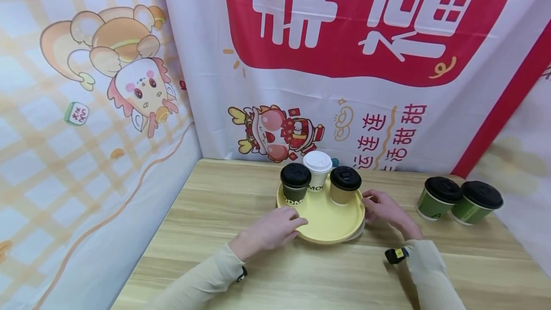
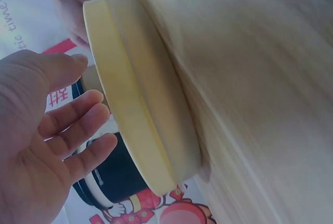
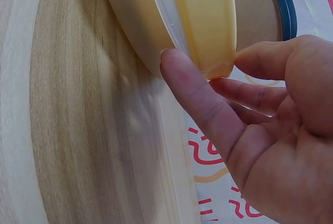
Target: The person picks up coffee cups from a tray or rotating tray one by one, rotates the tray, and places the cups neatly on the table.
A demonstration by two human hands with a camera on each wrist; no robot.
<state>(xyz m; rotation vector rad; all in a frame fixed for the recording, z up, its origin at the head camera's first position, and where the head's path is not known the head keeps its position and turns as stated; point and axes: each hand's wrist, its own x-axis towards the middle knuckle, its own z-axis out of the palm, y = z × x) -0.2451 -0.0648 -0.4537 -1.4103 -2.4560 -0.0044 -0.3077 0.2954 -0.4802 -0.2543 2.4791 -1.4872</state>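
Observation:
A round yellow tray (image 1: 329, 224) with a paler layer beneath it stands on the table. On it are a dark cup (image 1: 295, 190) with a black lid, a white cup (image 1: 317, 171) with a white lid, and a tan cup (image 1: 344, 188) with a black lid. My left hand (image 1: 275, 227) is at the tray's front left, fingers loosely bent and apart from the rim in the left wrist view. With thumb and fingers, my right hand (image 3: 276, 109) pinches the tray's right rim, one finger reaching toward the paler layer below.
Two green cups with black lids, one (image 1: 438, 198) beside the other (image 1: 477, 202), stand at the table's right. A printed cloth (image 1: 206, 61) hangs behind the wooden table (image 1: 224, 190), and another (image 1: 142, 166) lines the left side.

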